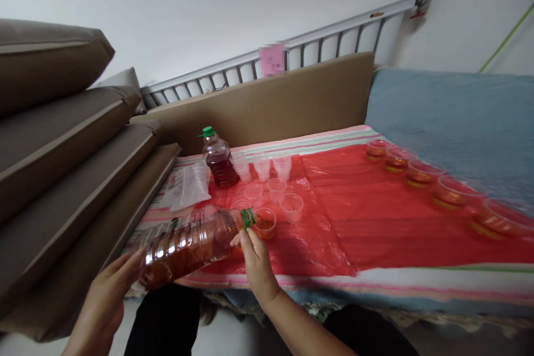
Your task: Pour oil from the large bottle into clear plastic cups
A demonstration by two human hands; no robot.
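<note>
A large clear plastic bottle (187, 247) with amber liquid lies tilted in the air, its mouth pointing right. My left hand (112, 286) grips its base. Around the neck, by the green cap ring, close the fingers of my right hand (255, 261). Just under the mouth stands a clear plastic cup (266, 222) with some amber liquid in it. Close by are several more clear cups, among them one at the right (291, 208) and one behind (276, 189).
A second bottle (222, 167) with a green cap and dark red liquid stands behind, beside stacked cups (262, 167). Several filled cups (421, 172) line the right side of the red plastic sheet (334, 200). Brown cushions (62, 139) are piled at the left.
</note>
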